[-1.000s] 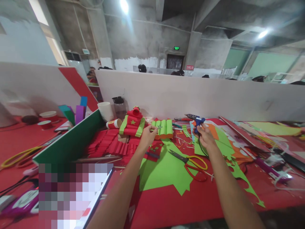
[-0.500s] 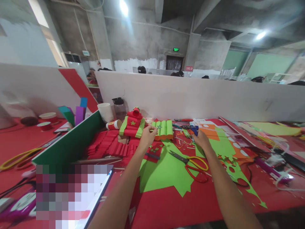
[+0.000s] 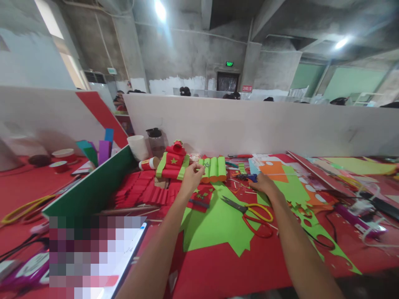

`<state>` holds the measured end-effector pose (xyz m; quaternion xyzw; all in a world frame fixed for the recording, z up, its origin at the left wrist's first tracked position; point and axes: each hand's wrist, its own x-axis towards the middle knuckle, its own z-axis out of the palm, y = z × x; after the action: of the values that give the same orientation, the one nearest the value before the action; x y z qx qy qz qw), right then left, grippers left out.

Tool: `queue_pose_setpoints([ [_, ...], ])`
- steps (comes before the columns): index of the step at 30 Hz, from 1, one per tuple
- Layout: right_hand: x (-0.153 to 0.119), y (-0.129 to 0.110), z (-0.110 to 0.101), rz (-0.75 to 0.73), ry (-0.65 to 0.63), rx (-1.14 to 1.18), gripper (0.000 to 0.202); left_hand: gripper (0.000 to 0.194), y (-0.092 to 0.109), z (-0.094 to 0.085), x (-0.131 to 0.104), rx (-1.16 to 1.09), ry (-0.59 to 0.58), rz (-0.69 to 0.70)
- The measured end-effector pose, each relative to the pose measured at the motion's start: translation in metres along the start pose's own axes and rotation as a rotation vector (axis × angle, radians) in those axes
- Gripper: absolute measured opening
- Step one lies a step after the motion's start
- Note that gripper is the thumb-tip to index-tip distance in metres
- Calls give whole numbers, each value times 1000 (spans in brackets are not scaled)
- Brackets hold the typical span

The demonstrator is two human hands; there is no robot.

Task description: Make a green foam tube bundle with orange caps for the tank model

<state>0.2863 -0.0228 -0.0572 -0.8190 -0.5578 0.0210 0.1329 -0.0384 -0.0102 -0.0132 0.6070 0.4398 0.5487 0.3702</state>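
My left hand (image 3: 192, 174) has its fingers pinched together at the left edge of a ridged lime-green paper piece (image 3: 215, 167) that bears a dark star outline. Whatever is between the fingertips is too small to make out. To the right, my right hand (image 3: 263, 183) is closed around the blue handle of a tool (image 3: 247, 177), whose dark end points left over paper scraps. Left of my left hand stands a red and green paper construction (image 3: 173, 161) with a green star. Small green stars lie on a red paper piece (image 3: 204, 196) below my left hand.
Yellow-and-red-handled scissors (image 3: 246, 209) lie on a large green sheet (image 3: 215, 232) between my forearms. A green divider (image 3: 90, 182) and a phone (image 3: 134, 253) are on the left. Cut green paper (image 3: 289, 185) and a purple device (image 3: 358, 220) lie right; a white partition (image 3: 249, 128) stands behind.
My right hand has lowered slightly with the blue-handled tool, which now lies flatter. Cut green paper at the right has shifted right and down. My left hand has barely moved.
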Motion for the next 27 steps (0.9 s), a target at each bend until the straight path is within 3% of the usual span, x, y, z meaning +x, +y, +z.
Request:
queue_pose_setpoints([
  [3,-6,-8,-13,-42,93,38,59,16,-1,0,1,-14,8,8],
  [6,-17,-31,-19,-286,144,297,45,17,0,-1,1,-42,12,3],
  [10,-31,-69,-3,-557,-144,677,50,18,1,-4,2,-38,20,21],
  [12,-32,-81,9,-602,-175,712,49,18,-2,-6,4,-20,32,20],
  [15,-26,-88,18,-706,-155,628,48,17,-8,-8,8,4,54,5],
  [22,-1,-88,6,-913,64,85,84,19,-11,-13,11,-19,78,-20],
  [27,14,-98,17,-1101,107,-39,83,20,-9,-15,9,-47,75,-47],
])
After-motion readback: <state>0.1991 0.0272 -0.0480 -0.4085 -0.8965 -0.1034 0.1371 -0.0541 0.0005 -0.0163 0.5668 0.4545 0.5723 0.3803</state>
